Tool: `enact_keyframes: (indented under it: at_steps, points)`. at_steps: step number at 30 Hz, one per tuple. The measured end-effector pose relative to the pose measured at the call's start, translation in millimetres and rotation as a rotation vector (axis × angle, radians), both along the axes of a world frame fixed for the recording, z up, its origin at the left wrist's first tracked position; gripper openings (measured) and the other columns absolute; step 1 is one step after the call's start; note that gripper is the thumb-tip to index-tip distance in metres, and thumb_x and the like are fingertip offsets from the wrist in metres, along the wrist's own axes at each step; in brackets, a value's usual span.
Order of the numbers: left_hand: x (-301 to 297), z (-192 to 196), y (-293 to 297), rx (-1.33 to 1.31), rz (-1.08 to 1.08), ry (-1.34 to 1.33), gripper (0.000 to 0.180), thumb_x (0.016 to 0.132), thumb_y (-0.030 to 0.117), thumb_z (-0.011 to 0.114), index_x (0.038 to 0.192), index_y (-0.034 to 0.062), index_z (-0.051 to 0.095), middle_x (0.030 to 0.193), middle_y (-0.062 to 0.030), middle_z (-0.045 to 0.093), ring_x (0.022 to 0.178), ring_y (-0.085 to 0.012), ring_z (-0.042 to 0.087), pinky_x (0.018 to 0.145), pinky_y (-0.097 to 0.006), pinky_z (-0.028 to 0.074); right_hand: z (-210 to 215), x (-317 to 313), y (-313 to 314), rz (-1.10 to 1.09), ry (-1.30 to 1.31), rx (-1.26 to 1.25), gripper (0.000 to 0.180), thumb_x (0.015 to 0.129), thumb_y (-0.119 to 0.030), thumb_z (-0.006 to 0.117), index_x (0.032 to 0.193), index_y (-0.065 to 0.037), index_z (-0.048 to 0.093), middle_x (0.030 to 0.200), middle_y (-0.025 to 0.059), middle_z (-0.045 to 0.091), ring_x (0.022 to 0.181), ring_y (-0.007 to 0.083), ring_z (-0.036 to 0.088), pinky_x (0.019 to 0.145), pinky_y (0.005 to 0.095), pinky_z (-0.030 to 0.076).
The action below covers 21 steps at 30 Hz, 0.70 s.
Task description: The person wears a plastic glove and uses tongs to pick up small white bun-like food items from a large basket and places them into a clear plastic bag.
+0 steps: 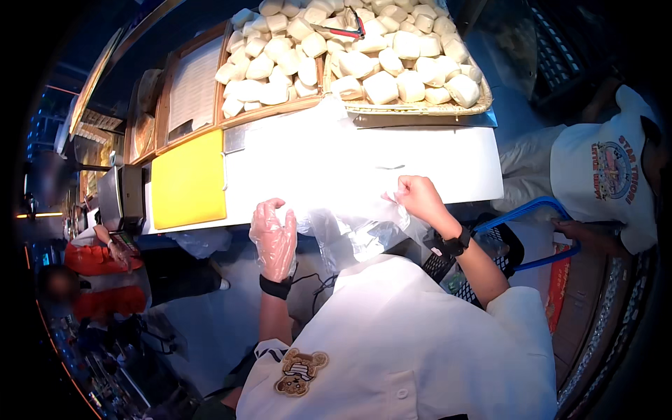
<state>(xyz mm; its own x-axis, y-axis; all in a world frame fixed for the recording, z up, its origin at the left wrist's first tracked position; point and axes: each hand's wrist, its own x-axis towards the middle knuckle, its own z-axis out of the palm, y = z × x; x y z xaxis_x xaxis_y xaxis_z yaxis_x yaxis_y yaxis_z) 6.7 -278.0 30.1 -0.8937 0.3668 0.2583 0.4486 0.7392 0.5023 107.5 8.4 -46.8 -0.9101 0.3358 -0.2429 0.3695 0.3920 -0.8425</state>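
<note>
Left hand (274,240) flat, right hand (418,197) pinching

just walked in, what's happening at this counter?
A person in a white shirt stands at a white counter, working a thin clear plastic bag with both hands. The left hand, in a clear disposable glove, rests against the bag's left side; the bare right hand pinches its upper edge. Behind the counter, a wooden tray and a woven basket are piled with white buns, red tongs on top. A yellow board lies to the left.
</note>
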Motion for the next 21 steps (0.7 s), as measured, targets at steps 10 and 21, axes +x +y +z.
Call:
enact_keyframes:
  at_steps: [10,21]
  points:
    - [25.7,-16.9,186.6,0.396,-1.138,-1.153,0.051,0.095,0.021,0.057,0.142,0.0092,0.04,0.137,-0.0163,0.048,0.114,-0.0277,0.056,0.093,-0.038,0.045,53.3,-15.3,68.3,-0.265,-0.23,0.466,0.051,0.07,-0.042,0.08,0.062,0.0,0.051,0.057,0.0167,0.055,0.052,0.0353,0.053,0.053,0.0417,0.044]
    - [7.0,-22.6,203.3,0.298,-0.272,-0.353,0.034,0.084,0.014,0.067,0.111,-0.0016,0.054,0.111,-0.0141,0.056,0.109,-0.0309,0.052,0.093,-0.038,0.042,50.8,-6.2,90.6,0.003,-0.025,-0.397,0.019,0.088,-0.016,0.068,0.085,-0.001,0.057,0.061,-0.0045,0.051,0.056,0.0009,0.043,0.05,0.021,0.035]
